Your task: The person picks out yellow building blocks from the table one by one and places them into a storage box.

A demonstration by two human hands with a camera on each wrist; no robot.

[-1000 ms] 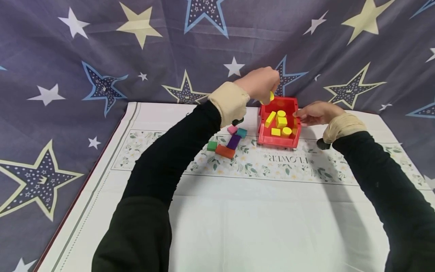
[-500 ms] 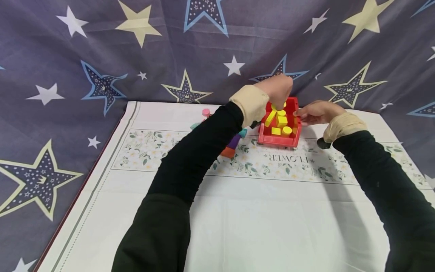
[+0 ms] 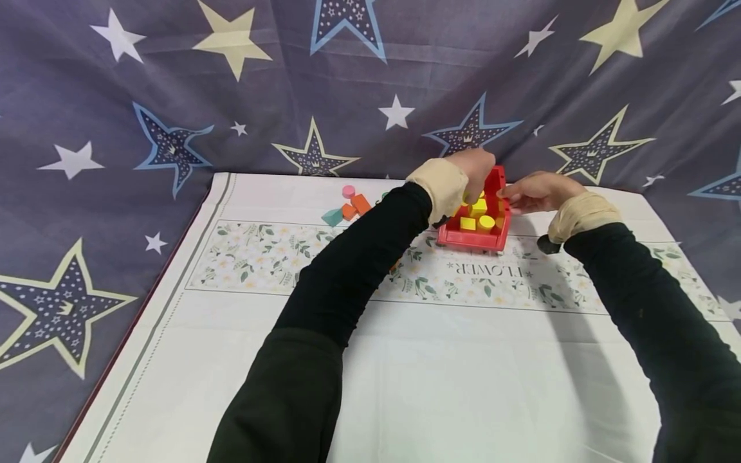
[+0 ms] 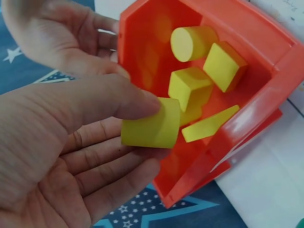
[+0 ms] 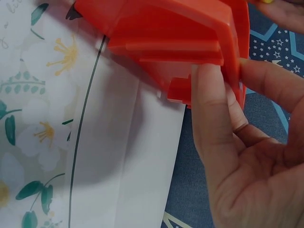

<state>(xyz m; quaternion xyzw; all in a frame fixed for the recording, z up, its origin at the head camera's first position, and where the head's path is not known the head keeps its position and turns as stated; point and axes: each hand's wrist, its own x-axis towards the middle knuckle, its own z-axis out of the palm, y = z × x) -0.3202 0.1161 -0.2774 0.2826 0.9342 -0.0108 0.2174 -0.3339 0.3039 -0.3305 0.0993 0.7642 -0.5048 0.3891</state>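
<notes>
A red plastic bin [image 3: 471, 243] stands at the back of the table, its near side low. My left hand [image 3: 476, 168] is over it, and in the left wrist view its thumb and fingers pinch a yellow cylinder block [image 4: 151, 123]. Inside the bin lie several yellow blocks, among them another cylinder [image 4: 192, 42], a cube-like block [image 4: 190, 85] and a thin bar [image 4: 211, 124]. At the bin's right wall, my right hand [image 3: 544, 191] grips the edge, with the thumb [image 5: 209, 104] along the outside.
Left of the bin, a pink block [image 3: 348, 191], an orange block [image 3: 361, 204] and a teal block [image 3: 332, 217] lie on the white tablecloth [image 3: 463, 373]. My left sleeve [image 3: 353, 257] hides other blocks. A star-patterned curtain [image 3: 347, 90] rises behind the table's back edge.
My left hand has moved right and then down over the bin with the yellow cylinder. Its sleeve now covers the purple block and uncovers pink, orange and teal ones. The right hand has stayed put.
</notes>
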